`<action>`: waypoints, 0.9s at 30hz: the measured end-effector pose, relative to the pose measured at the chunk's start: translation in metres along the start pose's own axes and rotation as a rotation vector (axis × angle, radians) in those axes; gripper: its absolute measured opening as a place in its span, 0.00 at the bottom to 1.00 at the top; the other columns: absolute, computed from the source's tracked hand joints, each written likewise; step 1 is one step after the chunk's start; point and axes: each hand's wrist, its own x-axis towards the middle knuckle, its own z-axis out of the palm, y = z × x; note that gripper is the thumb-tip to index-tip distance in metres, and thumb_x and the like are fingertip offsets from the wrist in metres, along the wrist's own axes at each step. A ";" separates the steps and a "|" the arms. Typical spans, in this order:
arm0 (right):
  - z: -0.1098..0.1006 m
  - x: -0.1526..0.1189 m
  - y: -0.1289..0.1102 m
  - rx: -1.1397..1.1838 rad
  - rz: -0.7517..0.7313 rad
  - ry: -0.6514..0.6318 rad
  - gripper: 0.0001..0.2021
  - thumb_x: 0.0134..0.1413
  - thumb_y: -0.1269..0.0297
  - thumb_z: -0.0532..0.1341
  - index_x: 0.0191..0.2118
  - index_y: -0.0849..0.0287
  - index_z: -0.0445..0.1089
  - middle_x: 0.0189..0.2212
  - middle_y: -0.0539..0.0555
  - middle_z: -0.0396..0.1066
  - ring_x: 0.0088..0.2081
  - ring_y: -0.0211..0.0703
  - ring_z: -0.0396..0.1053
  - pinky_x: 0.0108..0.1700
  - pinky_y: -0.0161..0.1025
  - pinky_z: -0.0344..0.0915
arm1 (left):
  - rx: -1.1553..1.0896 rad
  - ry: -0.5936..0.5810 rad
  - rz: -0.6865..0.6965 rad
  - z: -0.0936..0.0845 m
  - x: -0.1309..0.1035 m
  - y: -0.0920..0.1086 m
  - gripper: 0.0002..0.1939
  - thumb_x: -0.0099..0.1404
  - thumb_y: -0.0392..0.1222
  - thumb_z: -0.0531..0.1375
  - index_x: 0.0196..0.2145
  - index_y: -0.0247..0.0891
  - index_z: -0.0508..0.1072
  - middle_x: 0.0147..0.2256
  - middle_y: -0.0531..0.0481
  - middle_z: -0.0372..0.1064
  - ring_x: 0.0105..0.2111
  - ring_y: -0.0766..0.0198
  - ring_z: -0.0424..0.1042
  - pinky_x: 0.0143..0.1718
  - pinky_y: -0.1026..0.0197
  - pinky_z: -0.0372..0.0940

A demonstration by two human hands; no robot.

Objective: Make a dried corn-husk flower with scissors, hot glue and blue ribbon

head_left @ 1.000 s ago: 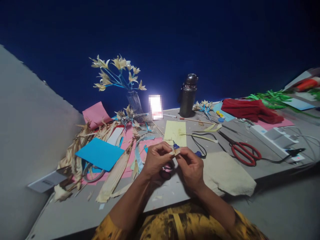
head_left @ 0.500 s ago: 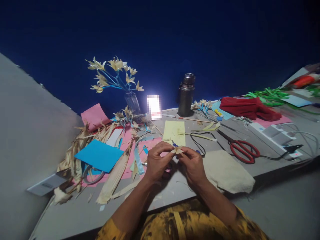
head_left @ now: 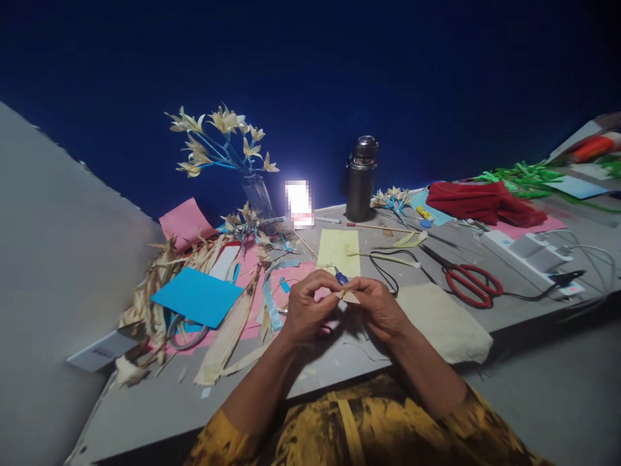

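A small pale flower [head_left: 350, 298], apparently folded from dried husk, is pinched at the fingertips in front of me. My left hand [head_left: 306, 307] grips its left side between thumb and index finger. From the other side, my right hand [head_left: 381, 309] holds a petal with its thumb and forefinger closed. Just beyond the fingertips shows a blue object with a pointed tip [head_left: 341, 277], its rest hidden by the hands. Behind that lies a yellow paper sheet [head_left: 338, 246]. A pale folded cloth or sheet [head_left: 444, 323] rests beside my right wrist.
Red-handled scissors [head_left: 470, 285] and a power strip [head_left: 519, 255] lie to the right. A dark flask [head_left: 361, 184] and a glass vase [head_left: 257, 194] of husk flowers stand at the back. Dried husks [head_left: 226, 336], blue card [head_left: 196, 298] and pink paper crowd the left.
The flower has turned between my fingers, so its petals show differently. More of the blue object shows past my fingertips. My right hand has shifted slightly, and the view has moved a little.
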 end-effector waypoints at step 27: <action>-0.004 0.003 0.016 -0.377 -0.252 0.051 0.11 0.47 0.58 0.71 0.33 0.60 0.77 0.27 0.50 0.74 0.26 0.37 0.66 0.29 0.34 0.62 | -0.521 0.158 -0.694 0.013 0.003 -0.009 0.17 0.46 0.42 0.74 0.29 0.37 0.72 0.17 0.59 0.62 0.12 0.73 0.56 0.13 0.70 0.48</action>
